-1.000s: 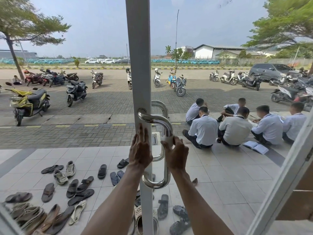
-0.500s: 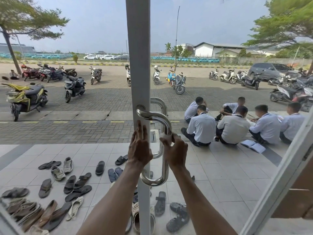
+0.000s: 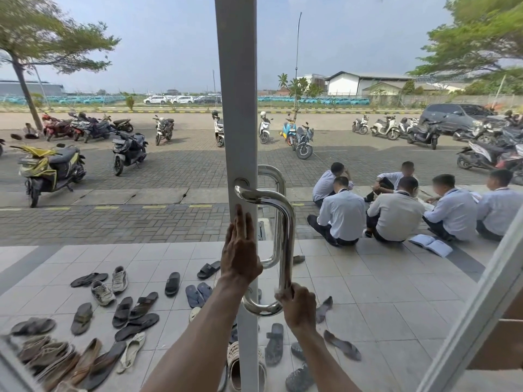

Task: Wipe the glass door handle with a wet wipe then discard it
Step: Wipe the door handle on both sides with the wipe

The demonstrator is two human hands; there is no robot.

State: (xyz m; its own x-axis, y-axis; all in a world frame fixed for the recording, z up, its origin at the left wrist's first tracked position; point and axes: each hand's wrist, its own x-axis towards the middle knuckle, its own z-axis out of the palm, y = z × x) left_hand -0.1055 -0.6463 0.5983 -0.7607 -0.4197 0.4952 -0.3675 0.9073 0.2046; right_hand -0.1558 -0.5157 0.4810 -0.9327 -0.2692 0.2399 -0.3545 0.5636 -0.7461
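A shiny steel D-shaped door handle (image 3: 288,227) is fixed to the white frame (image 3: 237,108) of the glass door, straight ahead. My left hand (image 3: 240,250) lies flat, fingers up, against the frame beside the handle. My right hand (image 3: 297,306) grips the handle's lower end near its bottom bend. A bit of white wet wipe (image 3: 280,292) shows between its fingers and the bar; most of the wipe is hidden in the fist.
Through the glass, several sandals and shoes (image 3: 121,309) lie on the tiled porch. Several people in white shirts (image 3: 396,210) sit at the right. Parked motorbikes (image 3: 128,149) stand on the paving. A second door frame (image 3: 481,301) slants at the right edge.
My right hand has slid down the handle bar from its upper part to the bottom bend. The left hand has stayed flat on the frame.
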